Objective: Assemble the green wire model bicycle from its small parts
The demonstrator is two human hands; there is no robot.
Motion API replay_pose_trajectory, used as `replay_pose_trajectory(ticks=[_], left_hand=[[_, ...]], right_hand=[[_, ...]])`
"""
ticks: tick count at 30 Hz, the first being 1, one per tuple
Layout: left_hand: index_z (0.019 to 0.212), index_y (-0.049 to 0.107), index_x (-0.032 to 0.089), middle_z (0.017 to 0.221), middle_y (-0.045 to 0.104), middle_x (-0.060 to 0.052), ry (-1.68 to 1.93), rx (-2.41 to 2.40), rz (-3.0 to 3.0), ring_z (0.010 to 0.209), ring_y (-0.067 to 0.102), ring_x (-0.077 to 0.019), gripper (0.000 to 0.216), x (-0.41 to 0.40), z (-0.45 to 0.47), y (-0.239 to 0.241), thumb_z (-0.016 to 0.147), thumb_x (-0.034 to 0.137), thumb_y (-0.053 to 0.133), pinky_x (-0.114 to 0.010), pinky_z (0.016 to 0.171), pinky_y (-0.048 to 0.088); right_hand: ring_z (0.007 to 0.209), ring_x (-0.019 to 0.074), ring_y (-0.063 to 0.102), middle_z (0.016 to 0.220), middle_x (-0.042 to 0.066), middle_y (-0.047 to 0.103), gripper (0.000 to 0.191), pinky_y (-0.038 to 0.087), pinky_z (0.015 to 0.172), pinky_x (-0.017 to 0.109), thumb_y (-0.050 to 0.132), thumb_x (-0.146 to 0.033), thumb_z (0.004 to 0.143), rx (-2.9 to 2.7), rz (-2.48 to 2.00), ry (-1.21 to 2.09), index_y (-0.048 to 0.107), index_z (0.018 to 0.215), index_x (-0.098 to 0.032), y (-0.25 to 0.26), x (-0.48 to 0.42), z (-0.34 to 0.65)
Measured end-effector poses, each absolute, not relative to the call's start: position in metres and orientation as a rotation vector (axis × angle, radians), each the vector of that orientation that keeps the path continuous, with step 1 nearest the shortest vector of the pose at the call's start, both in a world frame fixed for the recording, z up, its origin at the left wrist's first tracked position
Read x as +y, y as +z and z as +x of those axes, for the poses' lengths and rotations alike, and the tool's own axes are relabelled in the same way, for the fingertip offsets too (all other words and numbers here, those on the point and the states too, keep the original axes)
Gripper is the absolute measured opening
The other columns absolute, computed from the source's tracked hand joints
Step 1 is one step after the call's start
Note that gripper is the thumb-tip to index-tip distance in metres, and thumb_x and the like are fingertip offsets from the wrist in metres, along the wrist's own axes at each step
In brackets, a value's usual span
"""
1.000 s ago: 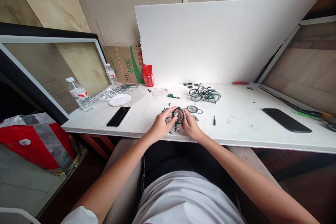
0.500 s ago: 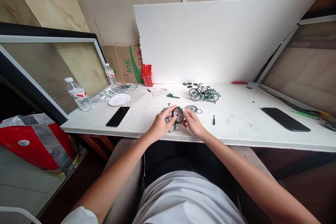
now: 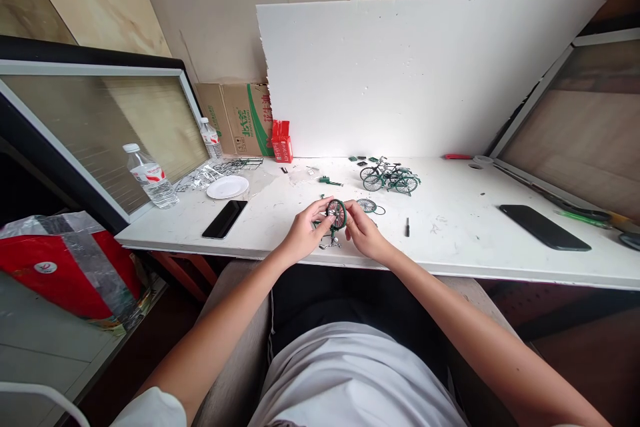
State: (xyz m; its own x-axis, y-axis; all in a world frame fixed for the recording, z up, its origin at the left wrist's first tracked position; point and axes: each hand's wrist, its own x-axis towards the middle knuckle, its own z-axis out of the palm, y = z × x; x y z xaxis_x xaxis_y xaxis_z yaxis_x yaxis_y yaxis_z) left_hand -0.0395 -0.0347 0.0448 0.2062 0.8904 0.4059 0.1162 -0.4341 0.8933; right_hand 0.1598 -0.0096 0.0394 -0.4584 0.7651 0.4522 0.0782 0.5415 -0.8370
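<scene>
A small model bicycle (image 3: 337,212) with a green-rimmed, spoked wheel is held just above the table's front edge. Its silvery handlebar hangs toward me below the wheel. My left hand (image 3: 305,229) grips it from the left, thumb against the spokes and fingers behind. At the wheel's right rim, the bent fingers of my right hand (image 3: 364,231) pinch the edge; the fingertips are partly hidden. Most of the bicycle's frame is behind my left hand. Just beyond my right hand lie a loose spoked wheel (image 3: 367,205) and a thin ring (image 3: 380,211).
Assembled model bicycles (image 3: 387,177) stand farther back, near a green part (image 3: 330,181). A small screwdriver (image 3: 407,227) lies to the right. Phones (image 3: 225,219) lie on both sides. A white plate (image 3: 227,187), part frames and water bottles (image 3: 150,177) occupy the left. A white foam board (image 3: 425,73) leans behind.
The wheel and bicycle have shifted slightly left and turned a little. My right hand's fingers have slid along the rim, showing more of the wheel's right edge.
</scene>
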Motion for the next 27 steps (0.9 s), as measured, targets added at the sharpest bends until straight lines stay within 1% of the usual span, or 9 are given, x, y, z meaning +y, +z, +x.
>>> replay_pose_trajectory(ticks=[2, 5, 8, 11, 14, 18, 20, 23, 27], left_hand=[[0.153, 0.057, 0.021, 0.155, 0.060, -0.017, 1.296, 0.948, 1.746, 0.127, 0.069, -0.0290, 0.057, -0.035, -0.039, 0.045, 0.101, 0.042, 0.068, -0.044, 0.110, 0.057], [0.153, 0.056, 0.022, 0.156, 0.059, -0.016, 1.299, 0.953, 1.796, 0.127, 0.069, -0.0287, 0.056, -0.038, -0.038, 0.046, 0.102, 0.041, 0.066, -0.043, 0.109, 0.058], [0.154, 0.056, 0.023, 0.157, 0.059, -0.015, 1.296, 0.961, 1.876, 0.124, 0.070, -0.0278, 0.054, -0.042, -0.037, 0.047, 0.103, 0.040, 0.064, -0.042, 0.108, 0.057], [0.163, 0.043, 0.027, 0.154, 0.060, -0.017, 1.275, 0.961, 1.926, 0.124, 0.070, -0.0268, 0.063, -0.044, -0.037, 0.046, 0.104, 0.038, 0.062, -0.043, 0.108, 0.056], [0.169, 0.027, 0.030, 0.153, 0.060, -0.018, 1.262, 0.947, 1.925, 0.120, 0.070, -0.0248, 0.073, -0.044, -0.037, 0.043, 0.105, 0.035, 0.060, -0.044, 0.107, 0.055], [0.169, 0.025, 0.029, 0.151, 0.061, -0.019, 1.246, 0.933, 1.922, 0.116, 0.070, -0.0242, 0.070, -0.045, -0.036, 0.044, 0.106, 0.031, 0.056, -0.045, 0.106, 0.054], [0.169, 0.025, 0.028, 0.151, 0.061, -0.019, 1.261, 0.943, 1.903, 0.118, 0.069, -0.0244, 0.069, -0.045, -0.035, 0.045, 0.106, 0.030, 0.055, -0.045, 0.107, 0.053], [0.168, 0.025, 0.027, 0.152, 0.060, -0.020, 1.302, 0.952, 1.846, 0.120, 0.068, -0.0247, 0.068, -0.043, -0.036, 0.045, 0.106, 0.032, 0.055, -0.047, 0.109, 0.052], [0.167, 0.027, 0.026, 0.152, 0.059, -0.021, 1.344, 0.957, 1.765, 0.126, 0.067, -0.0259, 0.066, -0.040, -0.039, 0.044, 0.107, 0.037, 0.055, -0.048, 0.112, 0.051]], right_hand=[[0.067, 0.0150, 0.051, 0.096, 0.003, 0.056, 0.040, 0.051, 0.062, 0.033, 0.041, -0.064, 0.109, -1.894, -0.707, 0.936, 0.053, 0.109, -0.026, 0.036, -0.010, 0.160], [0.063, 0.0165, 0.052, 0.089, 0.002, 0.057, 0.040, 0.051, 0.064, 0.036, 0.038, -0.065, 0.109, -1.883, -0.761, 0.920, 0.052, 0.109, -0.028, 0.031, -0.012, 0.159], [0.061, 0.0188, 0.052, 0.078, 0.001, 0.054, 0.044, 0.048, 0.063, 0.037, 0.035, -0.068, 0.109, -1.856, -0.821, 0.846, 0.050, 0.100, -0.028, 0.028, -0.013, 0.156], [0.061, 0.0191, 0.048, 0.069, 0.001, 0.051, 0.052, 0.042, 0.061, 0.035, 0.036, -0.072, 0.107, -1.821, -0.860, 0.774, 0.047, 0.085, -0.027, 0.031, -0.015, 0.153], [0.058, 0.0173, 0.043, 0.061, -0.001, 0.047, 0.059, 0.037, 0.059, 0.033, 0.041, -0.075, 0.104, -1.799, -0.866, 0.849, 0.047, 0.075, -0.025, 0.037, -0.015, 0.151], [0.054, 0.0148, 0.040, 0.056, -0.001, 0.045, 0.066, 0.037, 0.057, 0.032, 0.042, -0.077, 0.103, -1.775, -0.879, 0.987, 0.048, 0.065, -0.023, 0.040, -0.014, 0.152], [0.056, 0.0148, 0.045, 0.061, 0.000, 0.049, 0.064, 0.039, 0.056, 0.032, 0.042, -0.075, 0.104, -1.756, -0.865, 1.019, 0.051, 0.069, -0.022, 0.041, -0.014, 0.153], [0.064, 0.0154, 0.051, 0.076, 0.001, 0.055, 0.051, 0.045, 0.056, 0.030, 0.049, -0.070, 0.104, -1.724, -0.812, 1.073, 0.056, 0.084, -0.023, 0.043, -0.016, 0.154], [0.079, 0.0174, 0.057, 0.089, 0.002, 0.056, 0.038, 0.048, 0.057, 0.027, 0.060, -0.063, 0.102, -1.728, -0.729, 1.103, 0.056, 0.101, -0.025, 0.044, -0.020, 0.153]])
